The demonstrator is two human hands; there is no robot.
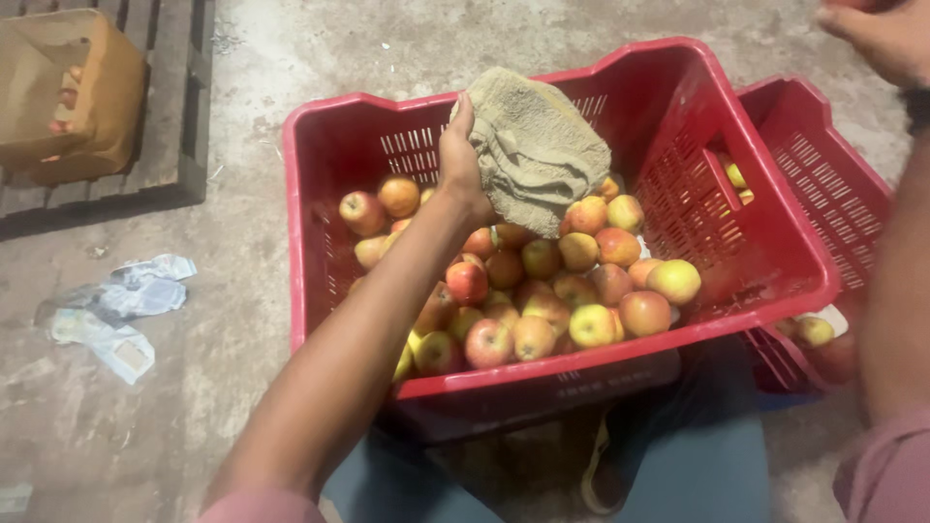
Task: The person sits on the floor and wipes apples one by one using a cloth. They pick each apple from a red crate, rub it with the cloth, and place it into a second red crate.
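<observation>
The left hand (463, 160) holds a tan cloth (533, 145) tight, up over the apples (542, 291) in the red crate (320, 194). The right hand (877, 34) is up at the top corner, and I cannot tell if it holds anything. A second red crate (833, 194) sits just beside the first.

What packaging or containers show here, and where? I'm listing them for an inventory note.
Brown cardboard box: top left, on a dark wooden pallet, open, boxy.
Large red plastic crate: centre, slotted walls, holding apples.
Second red plastic crate: right, partly behind the first.
Crumpled pale wrappers: on the floor, left.
No signs or screens.
</observation>
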